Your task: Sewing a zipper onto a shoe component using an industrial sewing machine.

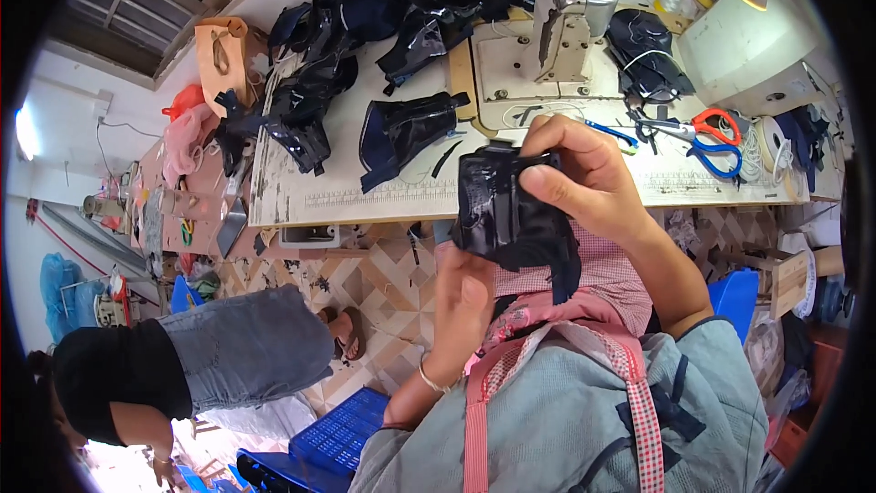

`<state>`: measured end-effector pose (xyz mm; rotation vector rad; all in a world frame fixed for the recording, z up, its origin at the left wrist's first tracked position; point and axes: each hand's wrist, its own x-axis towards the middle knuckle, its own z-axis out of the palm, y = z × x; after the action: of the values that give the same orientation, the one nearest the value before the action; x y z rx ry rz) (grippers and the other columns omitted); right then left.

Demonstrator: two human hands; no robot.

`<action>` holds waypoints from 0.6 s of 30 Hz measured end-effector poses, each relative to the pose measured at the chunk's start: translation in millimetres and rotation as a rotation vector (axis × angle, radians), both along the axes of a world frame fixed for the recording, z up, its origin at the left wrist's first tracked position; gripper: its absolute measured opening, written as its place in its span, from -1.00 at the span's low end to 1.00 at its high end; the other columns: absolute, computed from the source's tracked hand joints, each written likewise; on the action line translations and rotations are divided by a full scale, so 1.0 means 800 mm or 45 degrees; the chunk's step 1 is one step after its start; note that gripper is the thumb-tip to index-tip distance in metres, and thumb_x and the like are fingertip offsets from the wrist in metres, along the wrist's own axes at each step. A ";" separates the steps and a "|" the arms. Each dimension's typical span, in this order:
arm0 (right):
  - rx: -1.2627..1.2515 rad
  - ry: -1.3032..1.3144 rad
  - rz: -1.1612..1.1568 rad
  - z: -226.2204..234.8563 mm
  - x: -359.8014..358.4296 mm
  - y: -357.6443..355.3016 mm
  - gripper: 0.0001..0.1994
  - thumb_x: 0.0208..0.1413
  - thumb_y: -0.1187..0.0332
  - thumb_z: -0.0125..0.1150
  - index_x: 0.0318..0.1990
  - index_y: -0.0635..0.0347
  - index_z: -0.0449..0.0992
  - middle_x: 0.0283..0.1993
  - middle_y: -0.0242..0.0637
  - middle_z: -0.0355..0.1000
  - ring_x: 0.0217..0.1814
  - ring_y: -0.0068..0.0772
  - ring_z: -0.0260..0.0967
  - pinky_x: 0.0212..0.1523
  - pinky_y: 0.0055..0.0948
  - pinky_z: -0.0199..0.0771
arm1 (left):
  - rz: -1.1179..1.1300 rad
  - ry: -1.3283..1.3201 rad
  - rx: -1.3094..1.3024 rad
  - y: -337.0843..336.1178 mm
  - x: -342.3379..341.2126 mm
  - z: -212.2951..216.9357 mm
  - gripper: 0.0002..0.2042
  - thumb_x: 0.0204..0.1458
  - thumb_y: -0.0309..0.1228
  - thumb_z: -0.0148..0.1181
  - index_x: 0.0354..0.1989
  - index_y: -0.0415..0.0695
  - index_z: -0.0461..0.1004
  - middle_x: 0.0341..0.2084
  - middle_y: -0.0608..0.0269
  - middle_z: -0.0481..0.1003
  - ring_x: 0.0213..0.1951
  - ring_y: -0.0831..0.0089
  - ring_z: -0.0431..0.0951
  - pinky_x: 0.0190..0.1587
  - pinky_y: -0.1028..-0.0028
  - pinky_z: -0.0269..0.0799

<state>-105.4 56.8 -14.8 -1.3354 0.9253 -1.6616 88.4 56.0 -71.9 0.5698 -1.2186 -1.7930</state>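
Both my hands hold a small glossy black fabric piece [506, 215] in front of my chest, just below the table's front edge. My right hand [584, 173] grips its top from above, thumb pressed on the front. My left hand [461, 297] supports it from underneath, with a bangle on the wrist. On the white sewing table [365, 187] lie several more black glossy pieces [401, 132], and a large pile of them [365, 9] sits at the back.
A sewing machine [570, 18] stands on the table behind my hands. Scissors with one red and one blue handle [712, 137] lie at its right. A person in grey shorts [228, 347] sits at lower left. A blue plastic crate [338, 434] rests on the tiled floor.
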 end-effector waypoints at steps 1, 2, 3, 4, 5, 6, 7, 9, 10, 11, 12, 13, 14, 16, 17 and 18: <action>-0.039 0.102 -0.043 0.000 0.003 -0.001 -0.83 0.04 0.45 0.23 -0.26 0.31 0.40 -0.33 -0.42 0.33 -0.37 -0.73 0.23 -0.42 -0.71 0.25 | -0.155 0.346 0.175 -0.005 -0.014 -0.001 -0.48 0.15 -0.09 -0.04 0.13 -0.24 0.16 0.11 0.02 0.25 0.07 0.26 0.34 0.11 0.31 0.25; -0.039 0.093 -0.044 0.001 0.004 -0.002 -0.83 0.04 0.45 0.23 -0.26 0.31 0.40 -0.33 -0.42 0.33 -0.37 -0.73 0.23 -0.42 -0.71 0.25 | -0.154 0.337 0.175 -0.014 -0.021 0.009 -0.48 0.15 -0.09 -0.04 0.13 -0.24 0.16 0.11 0.02 0.25 0.07 0.26 0.34 0.11 0.31 0.25; 0.003 0.195 -0.060 0.002 0.007 -0.002 -0.81 0.01 0.45 0.25 -0.26 0.30 0.41 -0.31 -0.40 0.34 -0.38 -0.71 0.24 -0.42 -0.70 0.27 | -0.232 0.507 0.303 -0.022 -0.027 0.022 -0.44 0.14 -0.08 -0.03 0.17 -0.24 0.11 0.11 0.04 0.24 0.11 0.28 0.31 0.15 0.25 0.23; 0.044 0.298 -0.077 0.004 0.011 -0.003 -0.80 -0.02 0.46 0.27 -0.25 0.30 0.41 -0.29 -0.39 0.36 -0.39 -0.69 0.24 -0.42 -0.69 0.28 | -0.311 0.677 0.431 -0.027 -0.030 0.031 -0.40 0.13 -0.07 -0.03 0.22 -0.23 0.06 0.12 0.07 0.24 0.14 0.30 0.29 0.18 0.18 0.21; 0.087 0.446 -0.117 0.010 0.015 -0.002 -0.75 -0.06 0.45 0.31 -0.21 0.27 0.42 -0.25 -0.35 0.39 -0.41 -0.68 0.25 -0.40 -0.66 0.29 | -0.306 0.677 0.429 -0.029 -0.030 0.033 -0.40 0.13 -0.07 -0.03 0.22 -0.23 0.06 0.12 0.07 0.24 0.14 0.30 0.29 0.18 0.18 0.21; 0.086 0.445 -0.114 0.014 0.014 0.000 -0.75 -0.06 0.45 0.31 -0.21 0.27 0.42 -0.25 -0.35 0.39 -0.41 -0.68 0.25 -0.40 -0.66 0.29 | -0.305 0.632 0.502 -0.031 -0.029 0.034 -0.43 0.15 -0.09 -0.05 0.22 -0.20 0.07 0.14 0.07 0.23 0.16 0.27 0.27 0.20 0.16 0.19; 0.093 0.306 0.014 0.017 0.010 0.002 -0.68 -0.08 0.46 0.32 -0.15 0.29 0.39 -0.23 -0.34 0.33 -0.30 -0.63 0.25 -0.30 -0.63 0.28 | -0.305 0.588 0.575 -0.033 -0.030 0.035 -0.46 0.16 -0.11 -0.07 0.23 -0.17 0.08 0.15 0.06 0.22 0.18 0.23 0.24 0.21 0.14 0.17; 0.105 -0.005 0.236 0.022 0.006 0.007 -0.52 -0.12 0.41 0.38 -0.03 0.29 0.34 -0.12 -0.31 0.28 -0.16 -0.56 0.25 -0.17 -0.56 0.31 | -0.415 0.867 0.781 -0.037 -0.032 0.040 -0.49 0.18 -0.14 -0.10 0.23 -0.16 0.08 0.16 0.07 0.21 0.19 0.22 0.24 0.21 0.14 0.18; 0.107 -0.007 0.232 0.023 0.001 0.007 -0.52 -0.12 0.41 0.38 -0.03 0.29 0.34 -0.12 -0.31 0.28 -0.16 -0.56 0.25 -0.17 -0.56 0.31 | -0.520 1.148 0.985 -0.038 -0.032 0.041 -0.52 0.20 -0.17 -0.12 0.24 -0.14 0.09 0.17 0.07 0.20 0.19 0.21 0.24 0.20 0.15 0.19; 0.072 0.214 0.209 0.023 -0.007 0.006 -0.51 -0.14 0.39 0.40 -0.03 0.30 0.35 -0.11 -0.31 0.28 -0.16 -0.54 0.25 -0.18 -0.55 0.32 | -0.564 1.190 1.028 -0.040 -0.032 0.042 -0.56 0.22 -0.24 -0.17 0.24 -0.12 0.09 0.19 0.07 0.18 0.18 0.20 0.25 0.20 0.14 0.20; 0.037 0.434 0.185 0.023 -0.012 0.004 -0.50 -0.16 0.37 0.41 -0.04 0.30 0.35 -0.09 -0.30 0.29 -0.17 -0.53 0.26 -0.19 -0.55 0.32 | -0.562 1.188 1.028 -0.040 -0.031 0.042 -0.56 0.22 -0.24 -0.17 0.24 -0.12 0.09 0.19 0.07 0.18 0.18 0.20 0.25 0.20 0.14 0.20; 0.003 0.433 0.205 0.022 -0.014 0.004 -0.50 -0.16 0.38 0.41 -0.04 0.30 0.35 -0.08 -0.29 0.29 -0.20 -0.53 0.26 -0.20 -0.57 0.32 | -0.615 1.217 1.089 -0.040 -0.030 0.040 -0.56 0.22 -0.24 -0.16 0.24 -0.12 0.10 0.18 0.07 0.20 0.18 0.22 0.25 0.20 0.14 0.19; 0.005 0.431 0.202 0.022 -0.014 0.005 -0.50 -0.16 0.38 0.41 -0.04 0.30 0.35 -0.08 -0.29 0.29 -0.20 -0.53 0.26 -0.20 -0.57 0.32 | -0.671 1.245 1.152 -0.040 -0.031 0.039 -0.56 0.22 -0.24 -0.15 0.23 -0.12 0.11 0.17 0.08 0.21 0.18 0.23 0.25 0.21 0.13 0.18; 0.066 0.391 0.153 0.021 -0.012 0.009 -0.52 -0.15 0.41 0.40 -0.04 0.30 0.36 -0.11 -0.31 0.30 -0.25 -0.56 0.26 -0.20 -0.59 0.31 | -0.599 1.230 1.222 -0.037 -0.033 0.039 -0.57 0.21 -0.24 -0.14 0.22 -0.14 0.13 0.15 0.06 0.23 0.17 0.22 0.27 0.20 0.13 0.20; 0.065 0.388 0.151 0.021 -0.010 0.009 -0.52 -0.15 0.41 0.40 -0.04 0.30 0.36 -0.11 -0.31 0.30 -0.25 -0.56 0.26 -0.20 -0.59 0.31 | -0.582 1.247 1.275 -0.038 -0.034 0.040 -0.57 0.21 -0.23 -0.13 0.20 -0.14 0.16 0.13 0.05 0.26 0.15 0.21 0.29 0.19 0.13 0.21; 0.055 0.333 0.134 0.019 -0.008 0.009 -0.53 -0.15 0.43 0.40 -0.04 0.29 0.36 -0.13 -0.31 0.31 -0.27 -0.57 0.25 -0.20 -0.60 0.30 | -0.565 1.265 1.328 -0.038 -0.035 0.040 -0.58 0.20 -0.22 -0.11 0.18 -0.15 0.18 0.11 0.03 0.28 0.13 0.19 0.31 0.17 0.13 0.23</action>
<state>-111.6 63.8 0.8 -1.5695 1.0160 -1.4019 60.7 25.9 -39.6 -0.1349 0.3583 -2.5356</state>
